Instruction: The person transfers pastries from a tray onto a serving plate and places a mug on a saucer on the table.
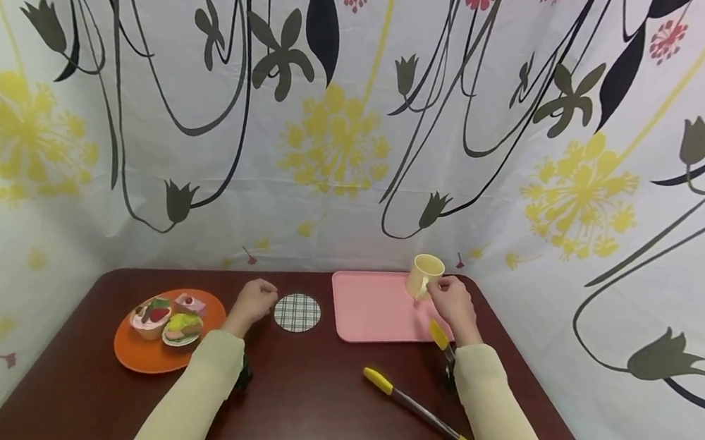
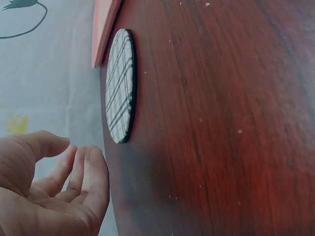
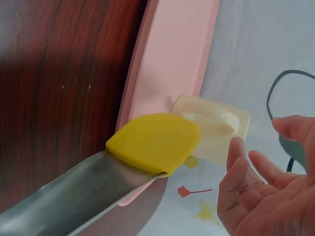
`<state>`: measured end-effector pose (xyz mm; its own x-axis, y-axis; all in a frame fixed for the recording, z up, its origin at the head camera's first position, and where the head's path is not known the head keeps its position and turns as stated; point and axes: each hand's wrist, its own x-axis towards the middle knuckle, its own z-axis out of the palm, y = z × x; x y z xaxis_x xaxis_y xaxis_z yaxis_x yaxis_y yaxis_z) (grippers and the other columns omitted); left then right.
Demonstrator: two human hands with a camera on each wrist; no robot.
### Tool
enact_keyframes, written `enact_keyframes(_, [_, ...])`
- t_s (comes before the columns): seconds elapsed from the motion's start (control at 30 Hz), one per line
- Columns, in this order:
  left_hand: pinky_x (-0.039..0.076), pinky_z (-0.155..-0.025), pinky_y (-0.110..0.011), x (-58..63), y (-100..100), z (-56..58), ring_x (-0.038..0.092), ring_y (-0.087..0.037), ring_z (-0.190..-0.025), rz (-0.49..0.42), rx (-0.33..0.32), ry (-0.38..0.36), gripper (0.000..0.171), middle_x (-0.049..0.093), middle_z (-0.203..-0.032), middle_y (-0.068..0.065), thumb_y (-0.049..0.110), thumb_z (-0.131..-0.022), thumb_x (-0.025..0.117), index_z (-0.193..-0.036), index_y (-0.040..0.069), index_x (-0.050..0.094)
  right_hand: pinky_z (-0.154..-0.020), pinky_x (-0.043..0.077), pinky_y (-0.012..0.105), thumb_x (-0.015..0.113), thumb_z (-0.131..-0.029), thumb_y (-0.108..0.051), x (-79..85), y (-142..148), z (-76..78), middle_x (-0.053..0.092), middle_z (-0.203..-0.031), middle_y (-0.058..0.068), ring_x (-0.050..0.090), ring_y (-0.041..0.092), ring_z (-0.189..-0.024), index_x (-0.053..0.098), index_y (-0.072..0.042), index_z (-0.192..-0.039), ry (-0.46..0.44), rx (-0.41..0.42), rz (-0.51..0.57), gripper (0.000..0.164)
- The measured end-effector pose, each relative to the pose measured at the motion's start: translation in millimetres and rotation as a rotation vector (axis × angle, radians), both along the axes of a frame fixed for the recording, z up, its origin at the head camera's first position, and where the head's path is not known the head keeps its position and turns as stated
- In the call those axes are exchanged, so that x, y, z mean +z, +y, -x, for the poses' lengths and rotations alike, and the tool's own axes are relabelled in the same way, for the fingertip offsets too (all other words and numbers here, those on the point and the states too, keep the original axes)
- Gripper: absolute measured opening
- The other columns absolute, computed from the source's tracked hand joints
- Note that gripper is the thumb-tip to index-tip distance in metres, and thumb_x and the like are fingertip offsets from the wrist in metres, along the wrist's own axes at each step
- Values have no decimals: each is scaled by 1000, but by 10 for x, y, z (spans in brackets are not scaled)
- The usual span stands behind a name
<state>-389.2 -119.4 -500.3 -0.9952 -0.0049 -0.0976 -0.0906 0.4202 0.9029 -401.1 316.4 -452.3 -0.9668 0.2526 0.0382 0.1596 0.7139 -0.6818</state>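
Note:
A pale yellow mug (image 1: 425, 273) stands on the pink tray (image 1: 372, 307) towards its far right corner. My right hand (image 1: 454, 303) is close by the mug's handle, and in the right wrist view its thumb and fingers are apart with nothing between them. A steel utensil with a yellow tip (image 3: 155, 142) crosses in front of the tray in that view. Beside the round plaid coaster (image 1: 297, 312), my left hand (image 1: 257, 300) hovers with loosely bent fingers. The left wrist view shows that hand (image 2: 64, 191) holding nothing, near the coaster's edge.
An orange plate (image 1: 144, 359) at the left bears several toy-like cakes (image 1: 152, 317). A steel rod-like piece with yellow ends (image 1: 417, 407) lies on the dark wooden table (image 1: 308, 414), partly under the right sleeve. A flower-patterned curtain (image 1: 339, 226) stands behind the table.

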Motion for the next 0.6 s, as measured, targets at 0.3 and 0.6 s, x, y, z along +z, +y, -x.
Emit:
enact_keyframes(0.3, [57,-67,-33,-14,64,129,53,-18,-67,66,46,-90,17,53,-73,-6,1,-97,54,-84,-6,63,-74,47,37,60,-105,-52,-34,37,136,63,-105,14,61,25,-89,56,1,-133,-129,20,8,60])
enact_keyframes(0.6, [65,-88,-46,-65,69,112,72,-41,-108,128,49,-95,26,68,-125,-30,5,-101,57,-113,-13,71,-66,43,35,60,-105,-52,-57,37,232,55,-84,4,54,21,-76,59,-8,-104,-152,-2,49,44])
